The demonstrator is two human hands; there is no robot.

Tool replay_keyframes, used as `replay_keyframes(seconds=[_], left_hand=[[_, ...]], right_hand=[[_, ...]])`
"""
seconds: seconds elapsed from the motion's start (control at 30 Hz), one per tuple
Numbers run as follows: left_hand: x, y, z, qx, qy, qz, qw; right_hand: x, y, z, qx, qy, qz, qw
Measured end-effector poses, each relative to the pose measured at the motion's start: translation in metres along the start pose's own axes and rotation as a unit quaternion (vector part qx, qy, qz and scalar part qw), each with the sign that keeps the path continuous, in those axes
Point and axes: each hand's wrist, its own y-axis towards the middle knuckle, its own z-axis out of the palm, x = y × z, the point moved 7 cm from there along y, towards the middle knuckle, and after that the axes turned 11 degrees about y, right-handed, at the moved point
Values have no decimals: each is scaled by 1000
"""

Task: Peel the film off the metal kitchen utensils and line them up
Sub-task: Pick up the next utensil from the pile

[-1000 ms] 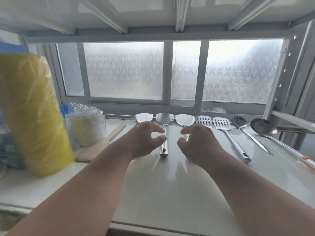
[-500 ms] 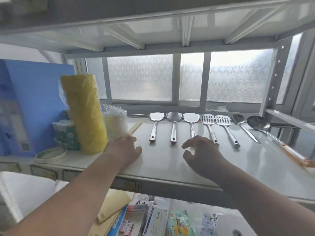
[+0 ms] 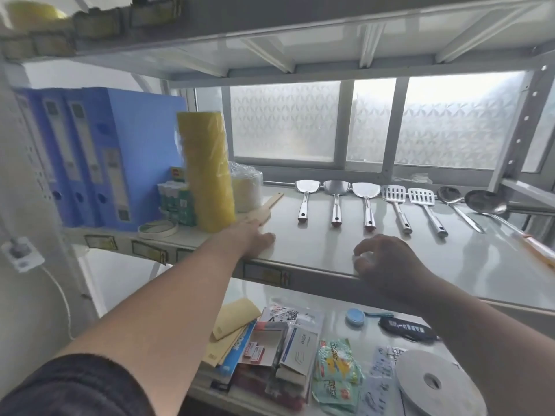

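Note:
Several metal utensils lie in a row on the white shelf (image 3: pixel 330 250), heads toward the window. From the left come three solid turners (image 3: pixel 304 197) (image 3: pixel 336 197) (image 3: pixel 365 199), two slotted turners (image 3: pixel 397 203) (image 3: pixel 426 205), then a spoon (image 3: pixel 456 204) and a ladle (image 3: pixel 488 204). My left hand (image 3: pixel 250 237) rests flat near the shelf's front edge, holding nothing. My right hand (image 3: pixel 387 259) hovers over the front edge with loosely curled fingers, holding nothing. Both hands are well short of the handles.
A yellow roll (image 3: pixel 207 172), a wrapped white stack (image 3: pixel 246 190), a wooden spatula (image 3: pixel 264 210), blue binders (image 3: pixel 99 157) and a tape ring (image 3: pixel 157 229) crowd the shelf's left. The lower shelf holds packets, envelopes and a white tape roll (image 3: pixel 432 382). An upper shelf hangs overhead.
Both hands have drawn back from the turners' handles to the shelf's front edge. The view has pulled back and down, so the lower shelf now shows.

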Motion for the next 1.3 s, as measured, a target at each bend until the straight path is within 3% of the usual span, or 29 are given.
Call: replay_keyframes(seconds=[0.17,0.3,0.63,0.73,0.83,0.9,1.0,1.13,1.3], left_hand=[[-16,6,-15,-36,56,-19,998],[-5,41,-8,-45,60,-90,993],[-30,34,-30,-78,182,-22,980],[-18,13,-50,-124,104,-49,986],[-7,-14,-77,-220,44,-45,973],[0,-38,-101,-330,-33,-36,943],[9,-78,-138,-470,-159,2,868],[7,-95,-183,-467,-314,56,825],[-20,-102,-216,-405,-358,122,832]], right_hand=[[-1,-3,0,-5,-13,8,1000],[-5,0,1,-9,-18,10,1000],[-6,11,5,-19,-22,-1,1000],[-5,11,4,-20,-19,4,1000],[-4,10,1,-11,-7,12,1000],[-1,10,-4,-13,10,10,1000],[10,12,-17,-47,39,-14,998],[32,17,-31,-73,105,-29,991],[60,15,-28,-55,120,-45,990]])
